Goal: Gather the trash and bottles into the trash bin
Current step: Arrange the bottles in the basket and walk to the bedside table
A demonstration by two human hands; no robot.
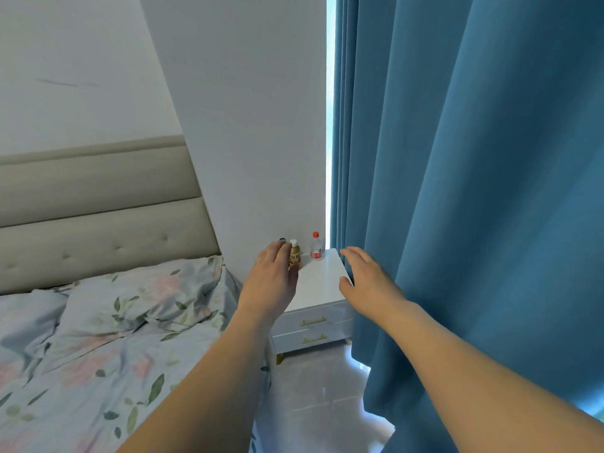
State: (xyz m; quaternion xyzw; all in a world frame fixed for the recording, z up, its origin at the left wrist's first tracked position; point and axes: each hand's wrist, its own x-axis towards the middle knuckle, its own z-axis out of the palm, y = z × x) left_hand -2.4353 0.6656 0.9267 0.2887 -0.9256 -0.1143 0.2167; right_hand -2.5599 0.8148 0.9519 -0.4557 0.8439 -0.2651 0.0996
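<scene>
**Bottles on the nightstand, both hands reaching in**

Bottles stand at the back edge of the white nightstand (318,282), against the wall. The amber bottle (294,253) with a white cap is at the back left corner; the clear bottle (316,246) with a red cap and red label stands upright near the back right corner, a little apart from the first.

The left hand (273,276) is at the amber bottle, its fingers curved toward the bottle's left side and touching or almost touching it; whether they have closed round it cannot be told from this angle. A small dark object (282,239) shows just beyond the fingertips, too small to identify.

The right hand (367,282) hovers over the nightstand's right edge, fingers relaxed and slightly spread, holding nothing, well short of the clear bottle.

The nightstand has two drawers with gold handles. To its left lies a bed (98,338) with floral bedding and a padded headboard (98,210); to its right hangs a blue curtain (474,191).
</scene>
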